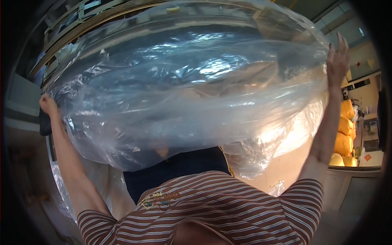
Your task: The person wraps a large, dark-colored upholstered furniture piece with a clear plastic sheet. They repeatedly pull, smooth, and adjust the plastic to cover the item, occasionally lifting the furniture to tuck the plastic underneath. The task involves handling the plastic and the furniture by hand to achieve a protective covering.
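Note:
A large, clear plastic sheet (171, 94) billows out in front of me, wide and crumpled, with bright glints along its folds. At its left edge my left hand (49, 105) is closed, fingers curled around the gathered film. On the far right my right hand (338, 61) is raised, its fingers stretched and spread against or just beside the sheet's edge; whether the film touches the palm is hidden. The sheet's near side hangs down over my dark trousers (179, 163).
Behind the sheet on the far left runs a wooden-edged frame or rack (61, 47). Stacked yellow-orange sacks (345, 126) stand at the right, beyond my forearm. More crumpled clear plastic (61, 190) lies low on the left. A pale floor (249, 185) shows below the sheet.

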Available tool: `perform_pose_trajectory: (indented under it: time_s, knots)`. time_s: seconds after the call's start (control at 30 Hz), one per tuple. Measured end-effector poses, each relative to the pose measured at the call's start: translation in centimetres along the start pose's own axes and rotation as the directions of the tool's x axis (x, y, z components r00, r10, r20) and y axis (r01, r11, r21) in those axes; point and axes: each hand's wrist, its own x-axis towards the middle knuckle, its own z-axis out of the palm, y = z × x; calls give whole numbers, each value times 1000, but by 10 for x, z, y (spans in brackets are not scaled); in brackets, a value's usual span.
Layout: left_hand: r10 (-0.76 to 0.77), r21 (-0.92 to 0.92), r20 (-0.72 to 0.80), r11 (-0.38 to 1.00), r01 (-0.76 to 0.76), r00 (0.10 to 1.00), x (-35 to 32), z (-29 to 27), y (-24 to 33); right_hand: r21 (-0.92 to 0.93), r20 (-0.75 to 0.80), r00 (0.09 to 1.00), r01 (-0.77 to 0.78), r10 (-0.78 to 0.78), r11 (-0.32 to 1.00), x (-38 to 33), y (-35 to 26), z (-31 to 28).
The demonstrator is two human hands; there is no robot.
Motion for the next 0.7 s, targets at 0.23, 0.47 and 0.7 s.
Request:
perform_pose_trajectory:
  time_s: [0.23, 0.47, 0.7]
  knots:
    - [232, 483, 133, 834, -268, 963, 66, -101, -76, 523, 577, 805, -234, -139, 819, -165, -124, 89]
    - [176, 568, 138, 792, -224, 975, 25, -92, -43, 519, 447, 890, -336, 85, 786, -103, -178, 107]
    - [159, 562, 185, 792, -237, 970, 22, -90, -34, 787, 406, 914, -341, -16, 513, -65, -199, 136]
